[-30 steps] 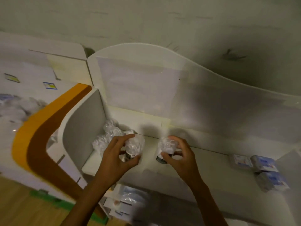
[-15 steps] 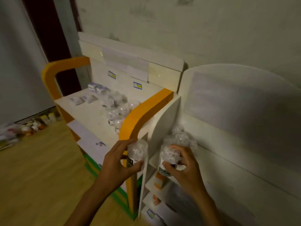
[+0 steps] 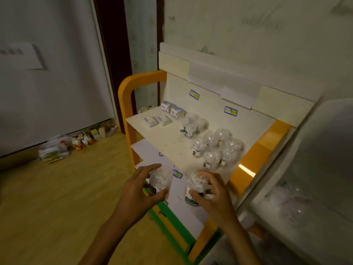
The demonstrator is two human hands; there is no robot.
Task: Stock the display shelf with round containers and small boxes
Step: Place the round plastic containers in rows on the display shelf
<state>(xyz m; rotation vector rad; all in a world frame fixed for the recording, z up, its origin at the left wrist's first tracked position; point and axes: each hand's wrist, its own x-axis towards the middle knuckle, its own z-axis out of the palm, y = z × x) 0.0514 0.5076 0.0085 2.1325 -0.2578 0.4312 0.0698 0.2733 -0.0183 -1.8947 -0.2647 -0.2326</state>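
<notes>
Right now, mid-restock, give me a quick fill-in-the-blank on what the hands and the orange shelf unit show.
1. Each hand, left hand and right hand, holds one round ____.
2. The shelf has a side frame coloured ____.
3. The small boxes lie at the shelf's ____ end, the container cluster at the other.
4. The two held containers are ____ the shelf's front edge, not on it.

Missing words: container; orange; left; below
</notes>
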